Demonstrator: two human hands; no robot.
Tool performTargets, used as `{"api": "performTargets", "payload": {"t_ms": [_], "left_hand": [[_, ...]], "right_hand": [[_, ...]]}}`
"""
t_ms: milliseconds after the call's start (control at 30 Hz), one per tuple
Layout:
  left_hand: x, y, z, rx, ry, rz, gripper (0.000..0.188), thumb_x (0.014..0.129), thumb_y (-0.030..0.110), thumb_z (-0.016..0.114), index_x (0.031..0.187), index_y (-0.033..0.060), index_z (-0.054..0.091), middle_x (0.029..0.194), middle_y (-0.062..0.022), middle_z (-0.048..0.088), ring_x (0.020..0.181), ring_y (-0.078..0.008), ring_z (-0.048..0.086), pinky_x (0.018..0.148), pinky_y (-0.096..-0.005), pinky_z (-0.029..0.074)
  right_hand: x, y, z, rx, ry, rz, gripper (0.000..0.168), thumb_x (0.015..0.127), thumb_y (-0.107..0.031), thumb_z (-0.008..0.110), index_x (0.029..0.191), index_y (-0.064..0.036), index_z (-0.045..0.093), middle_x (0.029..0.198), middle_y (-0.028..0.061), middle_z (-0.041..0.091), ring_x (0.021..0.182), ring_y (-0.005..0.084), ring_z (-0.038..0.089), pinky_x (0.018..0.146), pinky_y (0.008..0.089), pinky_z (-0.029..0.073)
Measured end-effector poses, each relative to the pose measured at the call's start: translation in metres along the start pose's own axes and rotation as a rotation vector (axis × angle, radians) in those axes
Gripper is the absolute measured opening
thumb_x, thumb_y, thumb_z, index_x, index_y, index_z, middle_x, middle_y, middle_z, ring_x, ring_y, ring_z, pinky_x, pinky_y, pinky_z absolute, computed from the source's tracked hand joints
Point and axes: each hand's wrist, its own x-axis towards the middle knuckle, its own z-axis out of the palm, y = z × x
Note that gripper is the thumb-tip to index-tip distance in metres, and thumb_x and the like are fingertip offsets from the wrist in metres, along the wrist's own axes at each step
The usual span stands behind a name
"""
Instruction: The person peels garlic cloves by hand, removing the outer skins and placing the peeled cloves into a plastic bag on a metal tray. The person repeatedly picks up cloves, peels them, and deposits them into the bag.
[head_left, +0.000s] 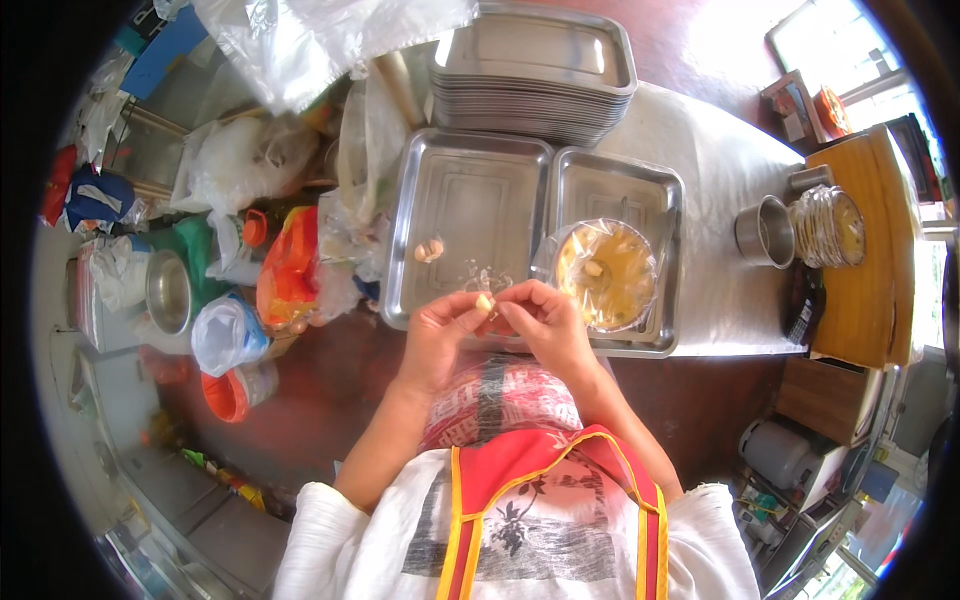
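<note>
Between the thumb and forefinger of my left hand (441, 330) is a pale, partly bared garlic clove (484, 303). My right hand (553, 326) is close beside it, its fingertips pinched together; whether they grip a bit of skin is too small to tell. Both hands are over the front edge of a steel tray (472, 195). Thin papery peelings (484, 277) lie in this tray, and unpeeled cloves (429, 250) rest at its left. In a second steel tray (622, 163) on the right stands a round yellowish dish (611, 292) covered in clear plastic, with one peeled clove (593, 268) on it.
Behind the trays rises a tall stack of steel trays (532, 82). The metal table (720, 225) runs right to a steel cup (765, 232), plastic-wrapped dishes (829, 225) and a wooden cabinet (862, 262). Plastic bags (289, 262) and a steel bowl (169, 292) crowd the left.
</note>
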Motion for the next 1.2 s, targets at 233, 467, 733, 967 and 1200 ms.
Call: {"api": "performTargets", "payload": {"t_ms": [233, 467, 733, 967, 1200], "left_hand": [[-0.001, 0.004, 0.001, 0.257, -0.011, 0.069, 0.014, 0.080, 0.001, 0.068, 0.094, -0.0012, 0.067, 0.083, -0.0038, 0.066, 0.070, -0.0073, 0.058, 0.064, -0.0200, 0.048], [-0.003, 0.007, -0.003, 0.241, -0.009, -0.012, 0.013, 0.079, 0.001, 0.069, 0.092, -0.0018, 0.067, 0.080, -0.0043, 0.066, 0.068, -0.0075, 0.059, 0.063, -0.0201, 0.049], [-0.002, 0.009, -0.001, 0.330, 0.006, -0.019, 0.014, 0.079, 0.002, 0.069, 0.092, -0.0014, 0.067, 0.081, -0.0047, 0.066, 0.070, -0.0080, 0.060, 0.063, -0.0210, 0.050], [-0.002, 0.009, -0.003, 0.271, -0.031, -0.023, 0.015, 0.080, 0.005, 0.069, 0.094, -0.0010, 0.067, 0.081, -0.0051, 0.067, 0.069, -0.0082, 0.060, 0.064, -0.0211, 0.050], [0.002, 0.004, -0.009, -0.126, 0.005, -0.153, 0.013, 0.083, 0.011, 0.068, 0.091, 0.0011, 0.065, 0.077, -0.0066, 0.064, 0.063, -0.0108, 0.058, 0.059, -0.0230, 0.048]], "right_hand": [[0.001, -0.008, -0.005, -0.059, -0.060, 0.156, 0.016, 0.084, -0.008, 0.063, 0.091, 0.006, 0.061, 0.079, 0.0088, 0.065, 0.075, 0.0116, 0.063, 0.069, 0.0247, 0.053], [0.002, -0.007, -0.013, 0.143, -0.132, 0.238, 0.015, 0.086, -0.009, 0.061, 0.089, 0.006, 0.062, 0.081, 0.0107, 0.065, 0.074, 0.0141, 0.065, 0.068, 0.0238, 0.054], [0.002, -0.012, -0.006, -0.060, -0.088, 0.200, 0.016, 0.088, -0.013, 0.060, 0.091, 0.003, 0.062, 0.083, 0.0099, 0.066, 0.074, 0.0140, 0.066, 0.069, 0.0243, 0.055], [0.005, -0.008, -0.011, 0.097, -0.088, 0.251, 0.017, 0.086, -0.011, 0.061, 0.089, 0.006, 0.062, 0.077, 0.0087, 0.065, 0.070, 0.0109, 0.062, 0.065, 0.0230, 0.052], [0.004, -0.007, -0.004, 0.063, -0.031, 0.118, 0.013, 0.084, -0.007, 0.063, 0.092, 0.003, 0.063, 0.082, 0.0055, 0.064, 0.069, 0.0095, 0.060, 0.064, 0.0226, 0.052]]}}
